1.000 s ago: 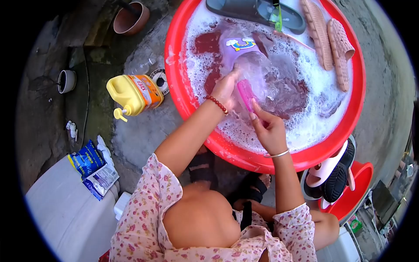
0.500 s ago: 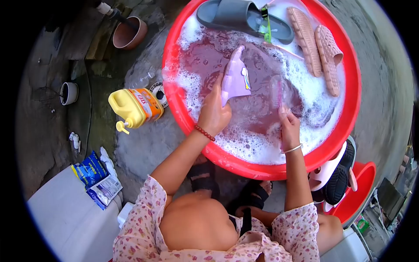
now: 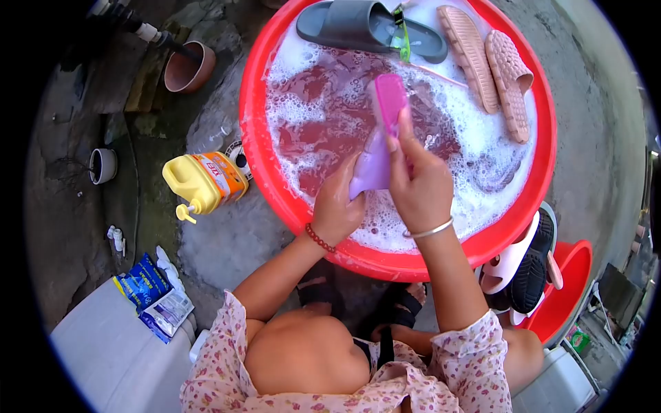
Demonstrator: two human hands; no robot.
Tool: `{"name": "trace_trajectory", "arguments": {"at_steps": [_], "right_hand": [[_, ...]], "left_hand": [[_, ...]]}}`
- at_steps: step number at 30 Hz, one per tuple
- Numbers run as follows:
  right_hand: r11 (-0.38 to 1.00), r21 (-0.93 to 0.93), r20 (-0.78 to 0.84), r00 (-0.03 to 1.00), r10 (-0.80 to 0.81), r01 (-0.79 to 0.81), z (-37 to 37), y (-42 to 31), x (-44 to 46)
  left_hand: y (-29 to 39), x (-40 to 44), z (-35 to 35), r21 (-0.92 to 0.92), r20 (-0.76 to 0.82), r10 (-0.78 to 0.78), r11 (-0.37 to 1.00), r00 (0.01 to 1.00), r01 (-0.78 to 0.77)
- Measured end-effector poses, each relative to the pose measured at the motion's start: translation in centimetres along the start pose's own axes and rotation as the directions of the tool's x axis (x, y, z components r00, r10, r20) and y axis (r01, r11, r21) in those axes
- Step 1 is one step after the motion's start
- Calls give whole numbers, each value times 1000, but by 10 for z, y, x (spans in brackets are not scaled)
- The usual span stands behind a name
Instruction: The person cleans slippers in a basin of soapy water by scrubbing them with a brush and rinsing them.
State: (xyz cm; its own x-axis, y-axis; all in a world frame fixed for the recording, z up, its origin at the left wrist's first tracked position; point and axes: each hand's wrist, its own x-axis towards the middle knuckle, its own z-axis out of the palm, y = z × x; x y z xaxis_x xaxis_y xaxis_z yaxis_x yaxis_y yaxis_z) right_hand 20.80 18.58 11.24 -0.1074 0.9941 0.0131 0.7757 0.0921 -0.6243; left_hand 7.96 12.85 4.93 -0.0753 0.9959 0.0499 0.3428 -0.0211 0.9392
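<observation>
Over a red basin [image 3: 253, 148] of foamy water, my left hand [image 3: 339, 206] is closed around a light purple slipper [image 3: 372, 165]. My right hand [image 3: 421, 182] grips a pink brush [image 3: 390, 96] by its handle, and the brush's head lies against the slipper's upper end. Its bristles are hidden from me. A dark grey slide slipper [image 3: 337, 26] rests at the far rim, with a black and green strap [image 3: 402, 38] across it. Two pink textured slippers, one lying on its side [image 3: 468, 58] and one beside it [image 3: 508, 86], sit in the foam at the far right.
A yellow pump jug [image 3: 204, 182] stands on the ground left of the basin. To the right, several slippers, one with a black sole [image 3: 530, 272], lean by a smaller red tub [image 3: 570, 289]. Blue packets [image 3: 146, 281] lie on a white surface [image 3: 117, 344] at lower left.
My right hand has lifted the brush from the water and moved left, bringing it onto the purple slipper. My left hand still holds the slipper. The view has shifted slightly.
</observation>
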Motion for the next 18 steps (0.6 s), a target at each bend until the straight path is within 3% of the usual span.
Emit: {"name": "trace_trajectory", "arguments": {"at_steps": [1,2,3,5,7,10,12,13,14,17,18], "right_hand": [[995,-73,78,995,-59,65,1,-3,-17],[991,-96,126,989,-82,94,5,-4,-36],[985,-116,170,980,-105,126,6,-7,-45],[995,-95,83,996,-19,27,2,5,-27],[961,145,101,970,223,-236,5,26,9],[825,421,166,926,338,-377,9,57,25],[638,636,217,894,391,-433,10,59,9],[465,670,402,809,428,-579,2,53,1],[449,727,371,847,381,-520,9,44,-8],[287,851,356,885,301,-440,24,26,-30],[60,886,432,866,254,-460,30,31,-32]], "left_hand": [[-3,3,-4,28,-19,-19,999,1000,19],[-15,5,-7,-30,47,-160,986,986,161],[-16,4,-11,1,44,-86,996,995,86],[-17,0,-14,66,57,60,996,997,-64],[-18,-11,-6,30,81,75,997,994,-78],[-12,-14,-7,51,192,144,986,971,-157],[-9,-2,-7,-151,220,120,985,968,-88],[-13,1,1,-522,262,60,848,963,89],[-16,5,9,-793,303,0,554,953,252],[-27,9,10,-777,367,-293,426,883,464],[-22,17,7,-835,385,-253,315,888,451]]}}
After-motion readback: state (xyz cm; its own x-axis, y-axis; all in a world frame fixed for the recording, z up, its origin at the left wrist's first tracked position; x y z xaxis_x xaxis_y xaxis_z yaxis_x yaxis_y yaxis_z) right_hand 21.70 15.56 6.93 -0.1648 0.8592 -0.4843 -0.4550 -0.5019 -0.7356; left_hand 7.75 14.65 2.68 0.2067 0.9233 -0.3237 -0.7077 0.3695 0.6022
